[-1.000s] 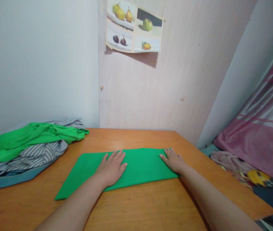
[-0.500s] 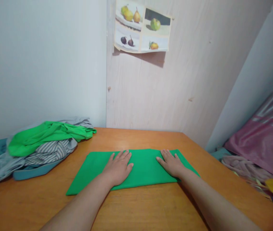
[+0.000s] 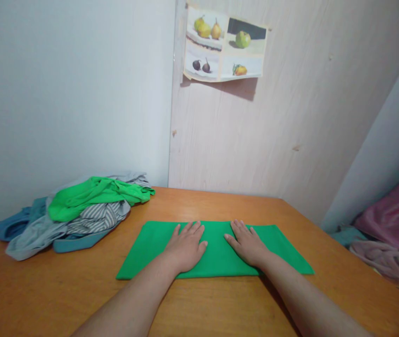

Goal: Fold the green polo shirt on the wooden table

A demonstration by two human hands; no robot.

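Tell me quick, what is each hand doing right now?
Left hand: open, palm flat on the folded green cloth, holding nothing.
Right hand: open, palm flat on the same cloth, holding nothing.

No writing, label, brand, number or sign can be read anywhere in the view. The only printed thing is the fruit poster (image 3: 225,47) on the wooden panel (image 3: 255,140) at the upper centre of the frame, and it shows four pictures of fruit with no legible lettering. The folded green cloth (image 3: 146,255) at lower centre and the clothes pile (image 3: 80,217) at left show no readable tag or print.
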